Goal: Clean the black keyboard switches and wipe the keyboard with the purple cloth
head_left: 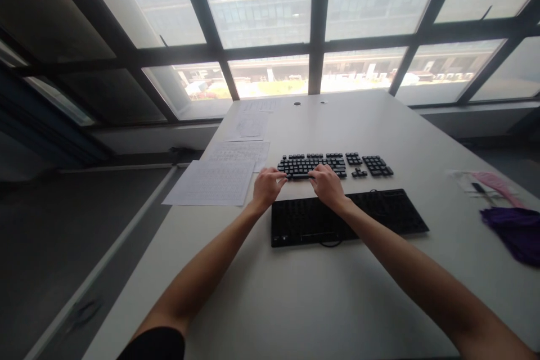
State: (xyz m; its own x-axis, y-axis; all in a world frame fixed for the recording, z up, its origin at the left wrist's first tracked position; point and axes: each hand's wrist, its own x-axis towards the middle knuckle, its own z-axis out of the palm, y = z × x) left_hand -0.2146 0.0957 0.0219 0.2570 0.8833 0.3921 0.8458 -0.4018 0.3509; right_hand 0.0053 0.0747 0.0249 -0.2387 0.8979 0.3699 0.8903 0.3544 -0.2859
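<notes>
Black keycaps (311, 164) lie on the white table in keyboard order, in separate blocks. My left hand (268, 184) is at the lower left corner of the main block, thumb and fingers pinched at a small keycap there. Along the bottom row, my right hand (327, 183) pinches at a long keycap, its fingertips partly hidden by the hand. Nearer to me lies a black keyboard base (388, 214) without its keycaps, under my right wrist and forearm. A short cable loop shows at its front edge.
Printed sheets of paper (211, 183) lie along the table's left edge. At the right are a purple cloth (512, 233), a pink item (495, 184) and a small dark-handled tool (481, 190). Two round holes are at the table's far end, before large windows (261, 0).
</notes>
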